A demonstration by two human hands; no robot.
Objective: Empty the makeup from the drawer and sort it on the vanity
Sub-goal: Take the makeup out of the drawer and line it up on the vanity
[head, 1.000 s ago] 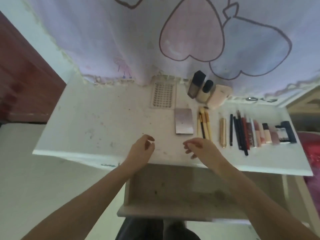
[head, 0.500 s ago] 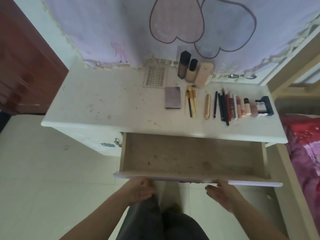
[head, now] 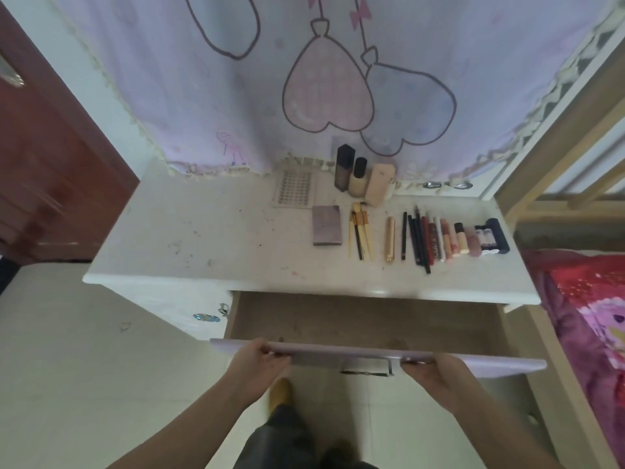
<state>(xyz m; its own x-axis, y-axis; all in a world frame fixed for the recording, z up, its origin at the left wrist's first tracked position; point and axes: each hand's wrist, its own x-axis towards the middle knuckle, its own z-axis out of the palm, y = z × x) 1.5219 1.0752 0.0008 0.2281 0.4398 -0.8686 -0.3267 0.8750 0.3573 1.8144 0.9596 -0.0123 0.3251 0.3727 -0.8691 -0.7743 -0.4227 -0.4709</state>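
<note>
drawer (head: 355, 324): open, nothing visible inside. left hand (head: 260, 362) and right hand (head: 431, 368), below its front half a second ago, now grip that front, fingers curled. makeup (head: 439, 236) on vanity (head: 203, 252).

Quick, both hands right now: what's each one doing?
Left hand: fingers curled over the top edge of the drawer front, gripping it.
Right hand: likewise gripping the drawer front, to the right of the metal handle.

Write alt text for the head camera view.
Both hands, left hand and right hand, grip the front of the open, empty pale wooden drawer. Above, sorted makeup lies in rows on the white vanity top.
</note>
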